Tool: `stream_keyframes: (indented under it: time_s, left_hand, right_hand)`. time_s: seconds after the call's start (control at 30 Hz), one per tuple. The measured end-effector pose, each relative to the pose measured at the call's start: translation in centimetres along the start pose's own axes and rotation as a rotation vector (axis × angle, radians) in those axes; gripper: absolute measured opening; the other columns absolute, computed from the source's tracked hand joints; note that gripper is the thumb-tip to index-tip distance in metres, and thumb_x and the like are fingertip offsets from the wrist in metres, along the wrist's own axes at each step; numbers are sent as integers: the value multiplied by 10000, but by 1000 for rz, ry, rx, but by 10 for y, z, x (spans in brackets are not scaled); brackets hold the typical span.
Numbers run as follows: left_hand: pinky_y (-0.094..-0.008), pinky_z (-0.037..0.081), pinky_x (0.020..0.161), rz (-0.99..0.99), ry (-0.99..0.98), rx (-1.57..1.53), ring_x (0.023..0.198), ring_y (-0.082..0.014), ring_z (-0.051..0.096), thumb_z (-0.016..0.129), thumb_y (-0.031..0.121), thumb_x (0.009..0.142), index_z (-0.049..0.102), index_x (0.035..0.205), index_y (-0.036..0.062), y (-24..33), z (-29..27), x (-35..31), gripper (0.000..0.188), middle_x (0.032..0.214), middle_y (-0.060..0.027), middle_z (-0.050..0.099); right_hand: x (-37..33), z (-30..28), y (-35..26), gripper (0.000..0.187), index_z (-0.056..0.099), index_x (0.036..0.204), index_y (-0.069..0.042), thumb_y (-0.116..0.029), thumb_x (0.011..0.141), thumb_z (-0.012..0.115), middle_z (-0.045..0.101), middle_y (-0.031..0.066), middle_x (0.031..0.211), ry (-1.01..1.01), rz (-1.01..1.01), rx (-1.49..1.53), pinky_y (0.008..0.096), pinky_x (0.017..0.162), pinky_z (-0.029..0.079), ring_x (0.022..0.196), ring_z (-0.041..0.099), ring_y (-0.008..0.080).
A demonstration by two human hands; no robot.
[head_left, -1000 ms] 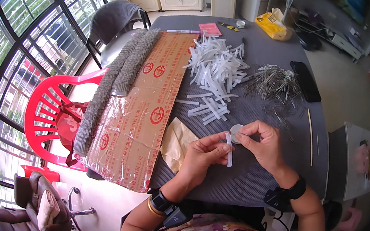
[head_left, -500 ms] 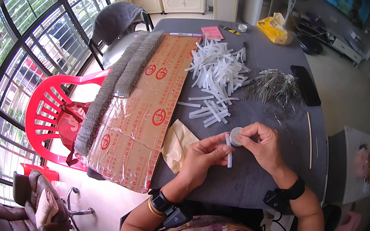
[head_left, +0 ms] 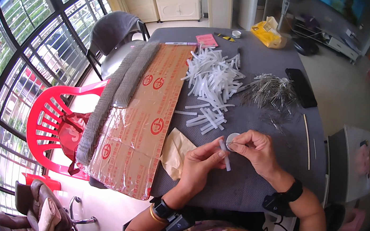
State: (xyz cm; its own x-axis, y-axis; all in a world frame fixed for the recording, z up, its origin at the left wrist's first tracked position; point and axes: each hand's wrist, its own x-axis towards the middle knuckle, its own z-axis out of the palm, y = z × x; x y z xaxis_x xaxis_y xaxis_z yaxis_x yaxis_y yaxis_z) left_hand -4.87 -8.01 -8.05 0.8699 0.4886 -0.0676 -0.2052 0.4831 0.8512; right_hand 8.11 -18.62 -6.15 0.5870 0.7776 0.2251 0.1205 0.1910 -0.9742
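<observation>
A: From left to right, what stood at risk on the grey textured table?

B: At left, two long grey ribbed bundles lay along the outer side of a flat brown cardboard package with red print, by a slatted red plastic chair; a knock could have sent them sliding off. At centre, a short translucent white plastic tube could have twisted or slipped, since only fingertips steadied it.

A: And the fingers?

B: The left hand pinched the tube between thumb and fingers, open no wider than the tube itself. It slanted over the near part of the table, lower end free, closer to the person than a loose heap of translucent white plastic tube pieces. The right hand was closed at thumb and forefinger on what appeared to be a thin metal pin, too small to confirm, near the tube's upper end. A sideways slip there could have pricked the left fingertips, so close were they.

A: Farther right?

B: A tangled pile of thin silvery metal wires lay beside a black rectangular phone.
</observation>
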Motion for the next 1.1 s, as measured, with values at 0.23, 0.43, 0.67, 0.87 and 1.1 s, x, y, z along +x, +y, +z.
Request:
stream_keyframes:
  time_s: [0.23, 0.43, 0.67, 0.87, 1.1]
  left_hand:
    - [-203, 489, 618, 114, 35, 318, 704, -56, 561, 594, 17, 808, 562, 1108, -3, 1, 0, -2, 303, 833, -20, 617]
    - [-218, 488, 604, 99, 11, 209, 673, -88, 574, 573, 57, 826, 526, 1133, 11, 19, 7, 4, 314, 810, -37, 607]
    - [-216, 475, 652, -37, 68, -23, 774, -86, 571, 552, 60, 838, 529, 1137, 77, 5, -3, 14, 300, 893, -29, 601]
    - [-209, 479, 642, -65, 40, 44, 770, -93, 575, 553, 58, 837, 526, 1148, 67, 2, -1, 8, 312, 877, -34, 605]
    - [-203, 462, 627, -41, 27, 153, 708, -83, 562, 565, 77, 829, 499, 1180, 36, 1, 1, 5, 360, 850, -31, 603]
  right_hand:
    - [1, -3, -5, 111, 595, 789, -14, -97, 761, 664, 615, 26, 753, -91, -2, -52, 202, 632, 442, 698, 541, 52]
    - [25, -70, -19, 179, 577, 840, -12, -112, 732, 680, 593, 35, 870, 17, -8, -359, 260, 660, 443, 800, 550, 87]
    - [26, -119, 13, 106, 592, 766, -36, -61, 694, 665, 545, 23, 781, 12, -226, -982, 262, 618, 431, 675, 524, 119]
    - [31, -112, 0, 70, 644, 805, -29, -75, 754, 632, 575, 19, 766, 187, -167, -697, 213, 569, 427, 626, 519, 72]
    - [24, -95, -35, 101, 594, 867, -36, -110, 799, 595, 592, 113, 684, 275, -47, -827, 259, 525, 440, 586, 593, 144]
